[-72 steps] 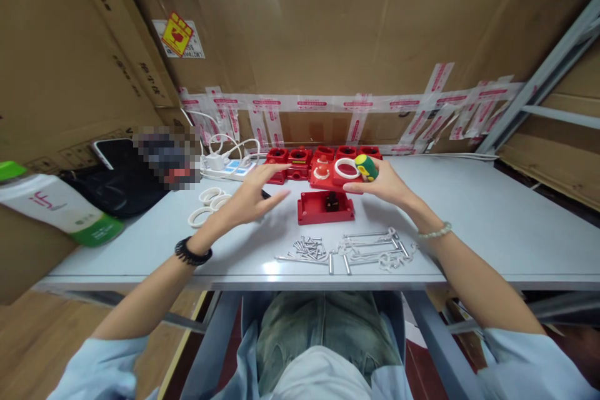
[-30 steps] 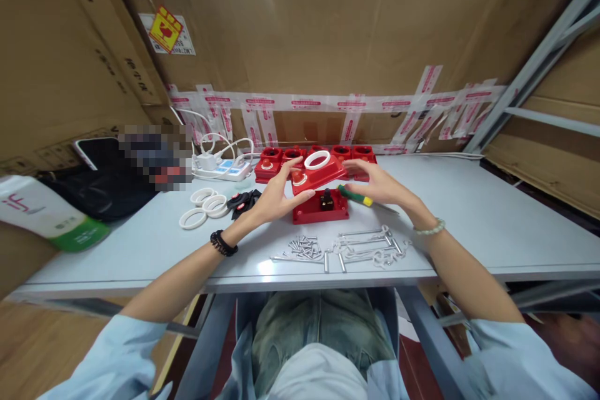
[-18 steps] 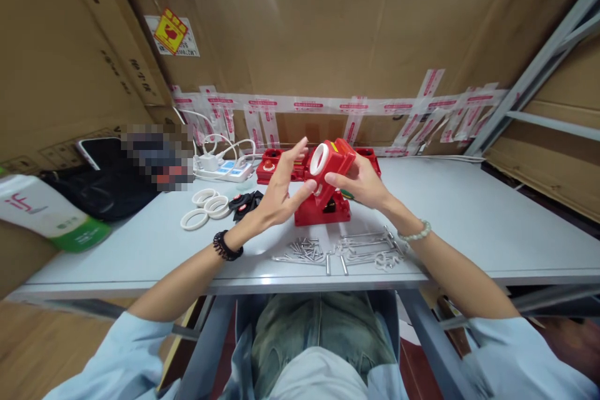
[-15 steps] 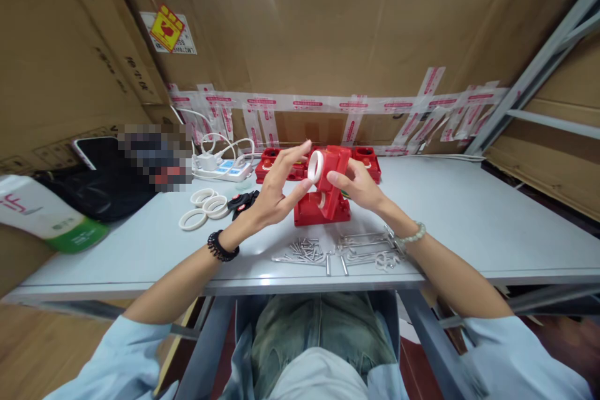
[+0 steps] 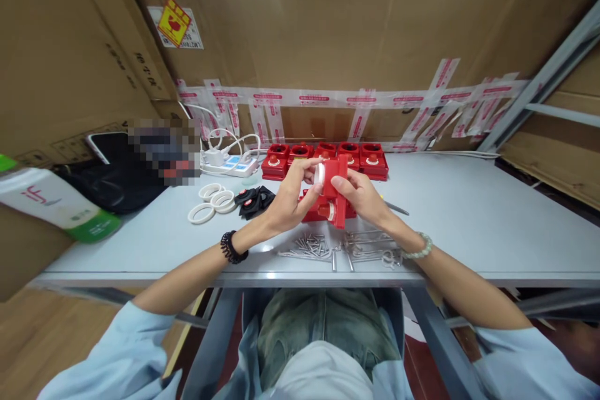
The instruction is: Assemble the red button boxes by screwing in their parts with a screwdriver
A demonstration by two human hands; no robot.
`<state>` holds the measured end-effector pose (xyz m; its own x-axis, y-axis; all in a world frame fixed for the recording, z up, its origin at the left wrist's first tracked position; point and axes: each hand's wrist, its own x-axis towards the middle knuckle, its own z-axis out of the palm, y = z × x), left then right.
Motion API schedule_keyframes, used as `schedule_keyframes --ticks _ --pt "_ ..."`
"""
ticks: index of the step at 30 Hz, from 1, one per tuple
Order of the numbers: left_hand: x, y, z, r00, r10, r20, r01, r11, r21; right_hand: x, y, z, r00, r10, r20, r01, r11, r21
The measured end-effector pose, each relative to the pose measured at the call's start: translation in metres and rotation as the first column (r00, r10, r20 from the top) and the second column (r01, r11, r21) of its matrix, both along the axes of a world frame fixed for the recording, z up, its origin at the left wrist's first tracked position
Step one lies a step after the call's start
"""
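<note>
Above the middle of the table, my right hand (image 5: 364, 199) grips a red plastic housing (image 5: 334, 176) by its flat flange, thumb on the near side. A white ring (image 5: 320, 174) sits at the left-facing end of the housing. My left hand (image 5: 289, 201) has its thumb and fingers closed around that ring. A red knob-like part with a white collar (image 5: 330, 210) shows lower on the held piece. Behind and below lies another red part (image 5: 310, 215), mostly hidden by the hands and the housing.
Several red units (image 5: 274, 165) line the back. Loose white rings (image 5: 201, 213) and black parts (image 5: 254, 202) lie left. Screws (image 5: 310, 246) and metal rods (image 5: 370, 242) lie near the front edge. A power strip (image 5: 237, 165) and a bottle (image 5: 60, 203) stand farther left.
My left hand has closed from spread fingers onto the white ring. The red housing has turned slightly in my right hand. The view has shifted a little.
</note>
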<state>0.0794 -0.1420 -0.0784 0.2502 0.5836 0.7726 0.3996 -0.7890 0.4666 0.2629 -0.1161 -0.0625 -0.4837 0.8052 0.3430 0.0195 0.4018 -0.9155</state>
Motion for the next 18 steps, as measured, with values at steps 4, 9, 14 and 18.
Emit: schedule_keyframes --ticks 4,9,14,18 --pt "-0.002 0.000 0.003 0.994 -0.031 0.109 0.054 0.975 -0.216 0.006 -0.004 0.004 0.977 -0.178 0.116 0.126 0.926 0.356" --pt "-0.007 0.011 -0.001 0.965 -0.090 0.245 0.208 0.832 -0.515 0.013 -0.001 0.008 0.889 -0.337 0.311 -0.076 0.560 0.825" --pt "-0.007 0.013 -0.001 0.932 -0.181 0.315 0.348 0.693 -0.631 0.015 0.002 0.008 0.888 -0.368 0.276 -0.068 0.489 0.870" --pt "-0.012 0.010 0.003 0.934 -0.221 0.279 0.352 0.693 -0.629 0.015 0.001 0.008 0.881 -0.402 0.251 -0.033 0.476 0.879"
